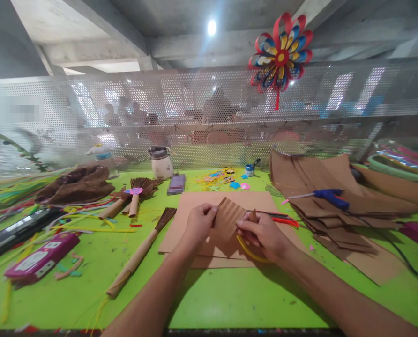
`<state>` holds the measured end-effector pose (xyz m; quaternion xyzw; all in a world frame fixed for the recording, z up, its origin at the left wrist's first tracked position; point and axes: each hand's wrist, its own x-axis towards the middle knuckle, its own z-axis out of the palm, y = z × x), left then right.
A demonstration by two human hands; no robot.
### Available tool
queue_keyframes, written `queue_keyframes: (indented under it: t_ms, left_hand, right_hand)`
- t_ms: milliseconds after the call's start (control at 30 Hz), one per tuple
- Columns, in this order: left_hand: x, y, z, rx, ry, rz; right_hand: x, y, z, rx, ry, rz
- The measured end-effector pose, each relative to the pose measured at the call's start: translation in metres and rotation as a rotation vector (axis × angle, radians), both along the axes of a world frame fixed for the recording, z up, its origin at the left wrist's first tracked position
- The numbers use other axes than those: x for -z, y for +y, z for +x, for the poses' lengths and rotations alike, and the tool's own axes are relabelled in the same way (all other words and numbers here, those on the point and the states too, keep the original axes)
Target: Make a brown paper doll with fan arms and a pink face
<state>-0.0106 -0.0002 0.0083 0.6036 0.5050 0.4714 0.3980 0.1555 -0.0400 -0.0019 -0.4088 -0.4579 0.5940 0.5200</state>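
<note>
Forearms (156,285) cross the lower frame; at centre, left hand (200,222) and right hand (265,233) pinch opposite edges of brown paper (229,216). Creases are in; folding, judging by its spread, appears incomplete.

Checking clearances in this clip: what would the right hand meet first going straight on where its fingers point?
The creased paper, whose near edge the right hand appears to touch. Beyond it, the left hand seems next in line, though depth is unclear in this one view.
</note>
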Motion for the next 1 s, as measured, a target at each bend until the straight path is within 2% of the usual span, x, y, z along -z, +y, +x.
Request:
queue_keyframes:
  t_ms: [133,233,267,333,433,500,600,733,900,1000]
  left_hand:
    - [-0.003,0.005,-0.008,-0.151,0.221,0.134]
    - [-0.009,-0.002,-0.005,-0.164,0.276,0.295]
    - [-0.012,-0.007,-0.002,-0.115,0.265,0.347]
    - [-0.015,-0.017,0.006,0.077,0.247,0.396]
    - [-0.017,-0.028,0.014,0.282,0.295,0.362]
    - [-0.015,-0.031,0.017,0.361,0.342,0.352]
    - [-0.01,-0.031,0.019,0.404,0.358,0.376]
    - [-0.007,-0.026,0.022,0.355,0.189,0.225]
    - [-0.014,-0.022,0.019,0.227,-0.1,-0.007]
    - [-0.014,-0.019,0.016,0.23,-0.22,-0.088]
  right_hand:
    - [-0.002,-0.003,-0.001,0.007,0.047,-0.079]
    - [-0.003,-0.004,-0.002,0.009,0.085,-0.126]
    - [-0.003,-0.004,-0.002,0.013,0.1,-0.139]
    - [-0.005,-0.003,-0.002,0.02,0.131,-0.144]
    - [-0.008,-0.003,-0.002,0.029,0.162,-0.078]
    - [-0.009,-0.002,-0.001,0.033,0.166,-0.047]
    - [-0.008,-0.002,-0.001,0.015,0.141,-0.032]
    - [-0.006,-0.001,0.001,0.011,0.101,0.0]
    - [-0.005,0.003,0.004,0.186,0.1,0.067]
    - [-0.005,0.004,0.003,0.188,0.094,0.02]
